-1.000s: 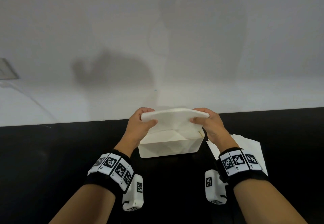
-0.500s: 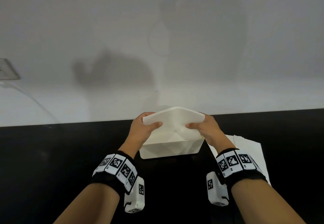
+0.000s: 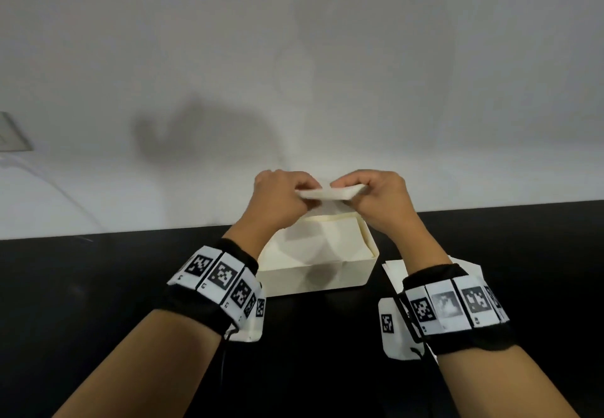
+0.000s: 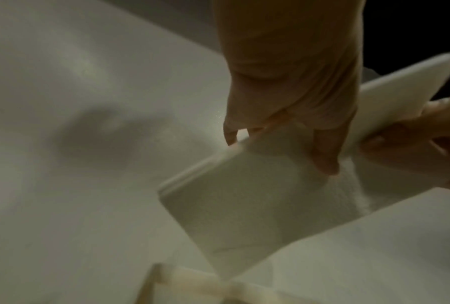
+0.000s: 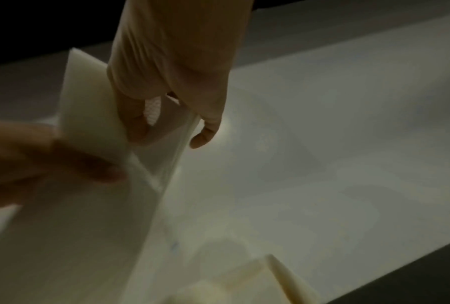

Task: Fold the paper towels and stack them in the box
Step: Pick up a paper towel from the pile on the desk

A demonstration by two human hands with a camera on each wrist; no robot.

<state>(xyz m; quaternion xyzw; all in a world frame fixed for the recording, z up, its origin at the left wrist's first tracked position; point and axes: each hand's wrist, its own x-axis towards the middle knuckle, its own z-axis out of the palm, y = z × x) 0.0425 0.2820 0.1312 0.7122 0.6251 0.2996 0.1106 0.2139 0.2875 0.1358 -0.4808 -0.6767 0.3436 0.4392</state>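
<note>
A white folded paper towel is held level above the far side of the box. My left hand pinches its left end and my right hand pinches its right end. The cream box stands on the black table and holds folded towels up near its rim. In the left wrist view my left fingers press on the towel. In the right wrist view my right fingers pinch the towel, and a corner of the box shows below.
A loose pile of unfolded white paper towels lies on the black table right of the box, partly behind my right wrist. A pale wall rises just behind the table, with a socket plate and cable at far left.
My hands have come closer together, folding the towel in half so it is much narrower. They have also risen a little above the box.
</note>
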